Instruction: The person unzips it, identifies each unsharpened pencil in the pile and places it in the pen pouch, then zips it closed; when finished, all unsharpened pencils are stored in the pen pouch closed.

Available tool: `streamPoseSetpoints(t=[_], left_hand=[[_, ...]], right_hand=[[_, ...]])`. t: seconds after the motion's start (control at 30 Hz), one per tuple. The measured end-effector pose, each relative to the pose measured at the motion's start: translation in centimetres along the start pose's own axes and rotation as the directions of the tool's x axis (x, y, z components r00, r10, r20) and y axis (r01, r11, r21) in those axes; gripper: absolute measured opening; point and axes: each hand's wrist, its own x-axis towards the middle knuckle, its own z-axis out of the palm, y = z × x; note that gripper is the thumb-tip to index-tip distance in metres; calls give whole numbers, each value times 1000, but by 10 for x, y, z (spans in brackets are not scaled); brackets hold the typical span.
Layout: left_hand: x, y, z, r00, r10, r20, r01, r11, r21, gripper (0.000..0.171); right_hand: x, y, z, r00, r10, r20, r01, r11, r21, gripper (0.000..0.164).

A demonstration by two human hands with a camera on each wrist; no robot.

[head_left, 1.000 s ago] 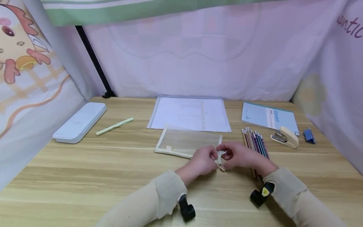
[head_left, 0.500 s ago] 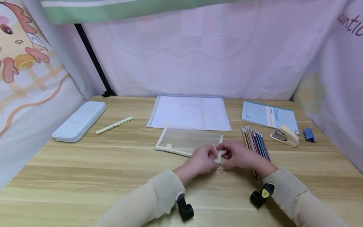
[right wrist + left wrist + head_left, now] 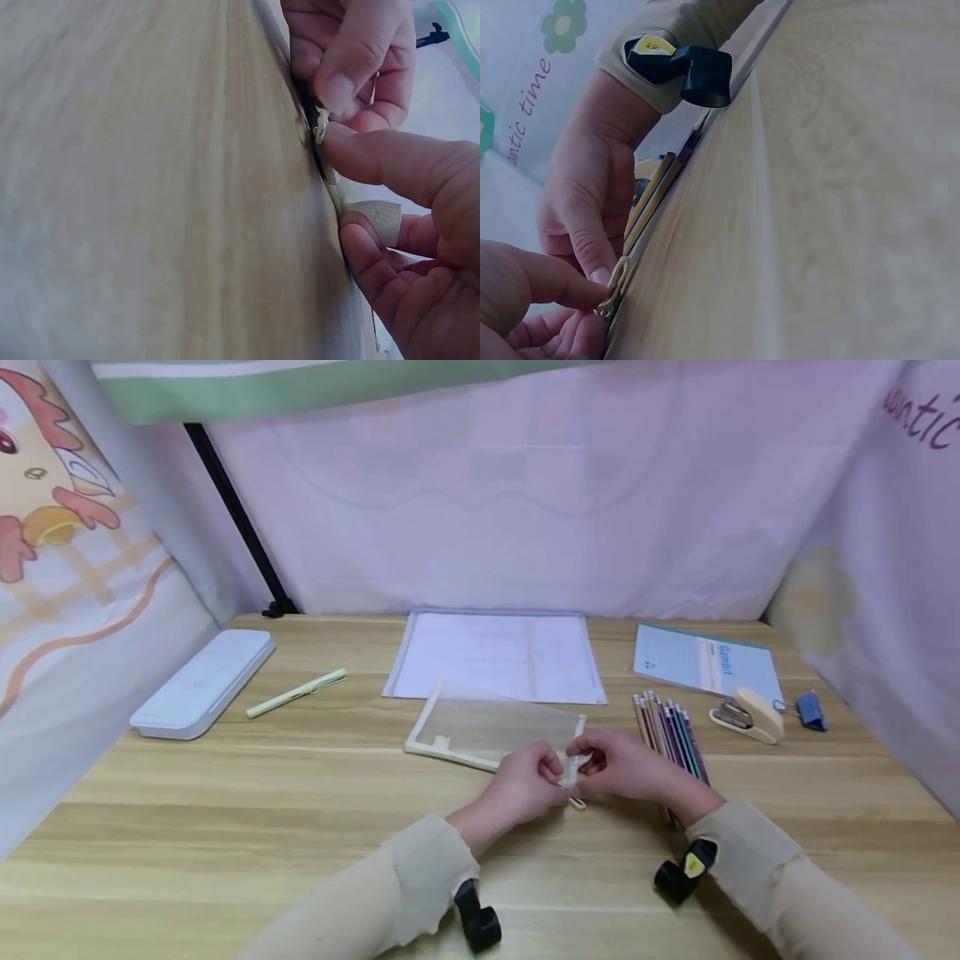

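Observation:
A see-through zipper pouch (image 3: 502, 727) with cream edging lies on the table, its near right corner raised between my hands. My left hand (image 3: 521, 783) pinches that corner beside the zipper; in the left wrist view its thumb and finger meet at the base of the cream zipper-pull loop (image 3: 620, 276). With thumb and fingers my right hand (image 3: 626, 767) grips the pouch's right end. A woven cream tab (image 3: 379, 219) sticks out between those fingers in the right wrist view. The fingertips hide most of the zipper's end.
Several pencils (image 3: 675, 735) lie under and beside my right wrist. Farther right are a stapler (image 3: 753, 717), a blue notebook (image 3: 701, 664) and a blue binder clip (image 3: 811, 711). Behind the pouch lies a paper-filled sleeve (image 3: 495, 656). A pen (image 3: 296, 693) and pale case (image 3: 206, 681) lie left.
Both hands keep hold of the pouch corner with only small finger movements. The pull loop hanging below them has shifted slightly. The whole head view has slid a little to the left.

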Motion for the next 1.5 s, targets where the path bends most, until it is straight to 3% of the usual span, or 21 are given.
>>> streamPoseSetpoints(t=[0.17, 0.5, 0.7, 0.9, 1.1, 1.2, 1.5], left_hand=[[-1, -3, -5, 1000, -27, 5, 27, 998, -57, 22], [3, 3, -9, 999, 10, -31, -10, 1000, 13, 33], [1, 3, -8, 999, 14, -46, -13, 1000, 27, 29], [-3, -1, -5, 999, -22, -41, 16, 989, -144, 32], [-9, -9, -8, 992, -123, 17, 120, 925, -361, 32], [-9, -12, -16, 984, -170, 42, 173, 903, -393, 23], [-2, -20, -29, 993, -115, 24, 117, 944, -308, 7]], right_hand=[[5, -1, -2, 999, 46, -9, -45, 999, 17, 41], [16, -11, -2, 987, 126, -97, -126, 992, 7, 42], [16, -13, 1, 983, 144, -117, -145, 989, -5, 41], [13, -15, 6, 978, 159, -133, -162, 987, -12, 40], [11, -18, 11, 972, 205, -113, -211, 977, -43, 38], [11, -20, 11, 971, 219, -94, -223, 974, -41, 38], [10, -16, 12, 985, 147, -92, -145, 989, 26, 39]])
